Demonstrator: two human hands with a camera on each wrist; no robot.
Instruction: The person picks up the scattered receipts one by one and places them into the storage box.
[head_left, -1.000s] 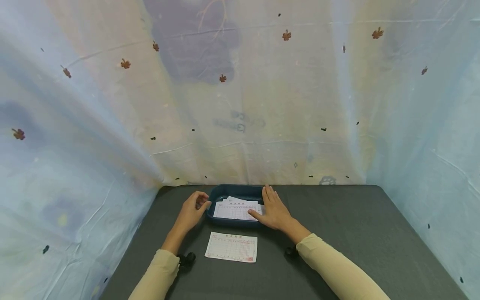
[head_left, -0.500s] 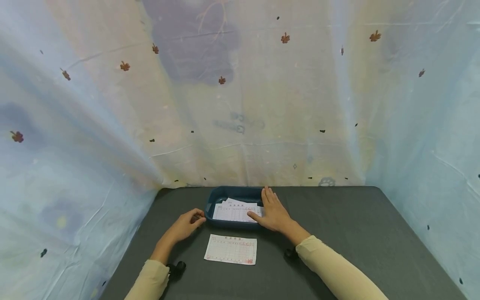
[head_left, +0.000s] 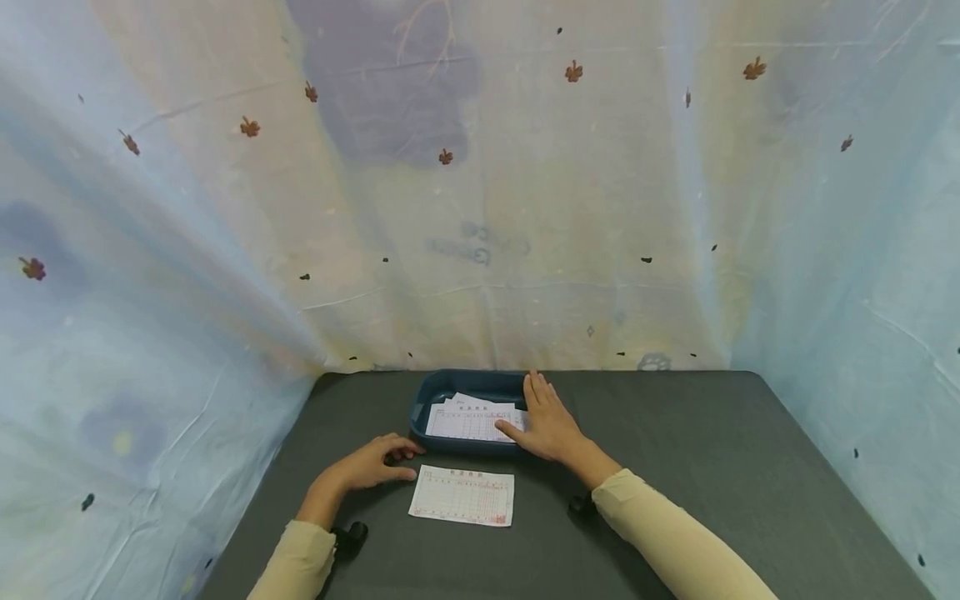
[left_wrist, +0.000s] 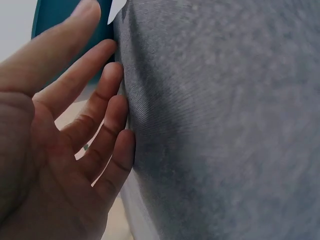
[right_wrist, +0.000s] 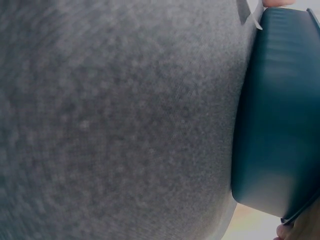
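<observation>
A dark blue-green tray (head_left: 468,448) stands at the far side of the table and holds several printed slips (head_left: 467,424). My right hand (head_left: 551,423) lies over the tray's right end, fingers straight along the rim and thumb over the slips. On the table in front of the tray is a single paper form (head_left: 462,496) with red print, lying flat. My left hand (head_left: 369,464) is at this form's upper left corner, near the tray's front left corner. Its fingers (left_wrist: 107,127) are loosely bent, tips at the cloth surface, with nothing between them and the thumb.
A dark grey cloth covers the table (head_left: 690,467). Behind it hangs a pale patterned curtain (head_left: 585,208), which also closes off both sides. Small black devices sit under the left wrist (head_left: 350,540) and the right wrist (head_left: 582,505).
My left hand has left the tray's left rim and come down toward the near side, to the corner of the form. The right hand, tray and form have stayed in place.
</observation>
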